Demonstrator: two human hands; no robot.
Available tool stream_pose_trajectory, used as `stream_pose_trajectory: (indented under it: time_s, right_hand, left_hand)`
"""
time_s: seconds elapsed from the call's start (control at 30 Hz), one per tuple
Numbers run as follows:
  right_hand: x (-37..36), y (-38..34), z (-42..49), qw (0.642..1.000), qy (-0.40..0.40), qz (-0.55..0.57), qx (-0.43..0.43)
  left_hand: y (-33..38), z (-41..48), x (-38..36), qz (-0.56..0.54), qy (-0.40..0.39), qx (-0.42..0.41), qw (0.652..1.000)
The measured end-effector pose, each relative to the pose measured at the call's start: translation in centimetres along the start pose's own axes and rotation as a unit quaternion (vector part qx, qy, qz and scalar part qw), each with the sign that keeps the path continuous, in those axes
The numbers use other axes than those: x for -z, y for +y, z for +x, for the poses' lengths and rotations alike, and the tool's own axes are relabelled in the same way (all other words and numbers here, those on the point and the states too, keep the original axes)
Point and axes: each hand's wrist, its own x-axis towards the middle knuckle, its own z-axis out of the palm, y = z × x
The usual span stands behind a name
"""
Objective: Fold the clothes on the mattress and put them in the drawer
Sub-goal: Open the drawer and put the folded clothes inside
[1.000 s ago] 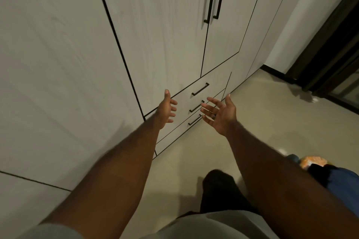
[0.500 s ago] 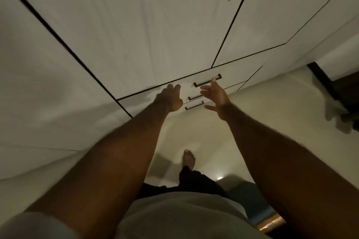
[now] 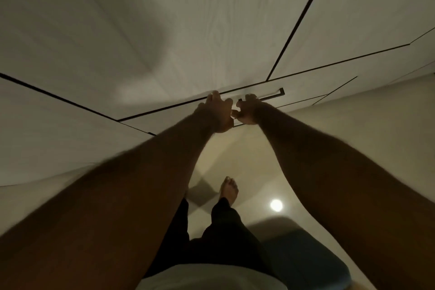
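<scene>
Both hands (image 3: 217,113) (image 3: 250,109) at drawer handle (image 3: 270,95)

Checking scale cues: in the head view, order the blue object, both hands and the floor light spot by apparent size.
Blue object, nearest the camera
left hand and right hand, about alike
light spot

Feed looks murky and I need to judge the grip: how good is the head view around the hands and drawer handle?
Head view: dim overall; left hand and right hand are dark silhouettes at the drawer handle, grip unclear; left forearm motion-blurred; a glare spot on the floor; wide-angle distortion bends the cabinet seams.
</scene>
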Motion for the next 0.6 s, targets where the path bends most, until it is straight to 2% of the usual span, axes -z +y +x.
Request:
stream_pose_trajectory:
  time_s: [0.23,0.4,0.6]
  right_hand:
    - [0.2,0.1,3.1,1.000,-0.029,-0.008,0.004]
    - [-0.4,0.4,4.5,0.999,-0.038,0.018,0.008]
    - [-0.7,-0.5,4.9,0.999,-0.030,-0.003,0.012]
  left_hand:
    - [-0.5,2.2,-0.9,-0.005,-0.024,0.016,1.000]
    - [-0.9,2.5,-1.3,-0.015,0.008,0.018,1.000]
    - [-0.7,2.4,-1.1,-0.030,0.017,0.020,0.999]
